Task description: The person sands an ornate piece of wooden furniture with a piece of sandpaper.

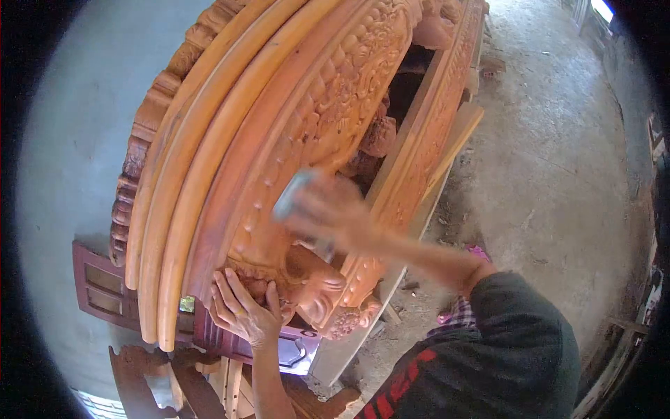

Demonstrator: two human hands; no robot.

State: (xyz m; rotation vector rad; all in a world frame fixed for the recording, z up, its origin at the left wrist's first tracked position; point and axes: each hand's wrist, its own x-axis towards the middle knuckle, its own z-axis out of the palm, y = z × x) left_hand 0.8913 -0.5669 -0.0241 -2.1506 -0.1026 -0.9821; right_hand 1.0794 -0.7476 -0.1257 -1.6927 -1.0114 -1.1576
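A large carved wooden piece point(335, 91), orange-brown with relief patterns and long smooth curved rails point(216, 133), fills the middle of the head view. My right hand point(331, 213), smeared by motion, is closed on a pale blue-green pad point(294, 195) at the carved surface, near the row of rounded bumps. Lower down, my left hand point(248, 311) lies with fingers spread on the lower carved end, beside a rounded carved form point(317, 297). Nothing shows in that hand, though its palm is hidden against the wood.
Dark gaps open between the carved panel and the long side beam point(412, 153). A loose wooden strip point(457, 143) sticks out at the right. Dark red framed panels point(105, 283) and curved wooden parts point(136, 377) stand at lower left. Concrete floor point(537, 174) lies right.
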